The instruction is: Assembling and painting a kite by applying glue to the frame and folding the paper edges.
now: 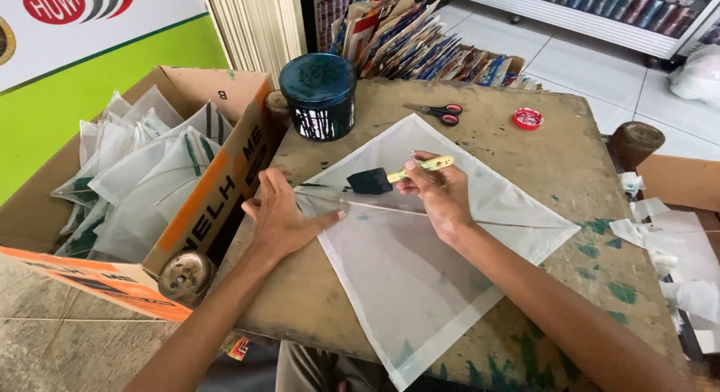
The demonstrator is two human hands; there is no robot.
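Scissors (436, 112), red lid (527, 119) (small, round), cardboard box (225, 182) of kites.

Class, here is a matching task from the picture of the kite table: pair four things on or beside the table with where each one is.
Things:
1. foam brush
2. scissors
3. paint tin
4. cardboard box

Places:
a. at the table's far left corner, dark lid on
b. held in the right hand, over the white kite
c. left of the table, full of finished kites
d. lying on the table beyond the kite, near a red lid

Pairs: 1-b, 2-d, 3-a, 4-c. The left hand presses flat on the kite's left corner.
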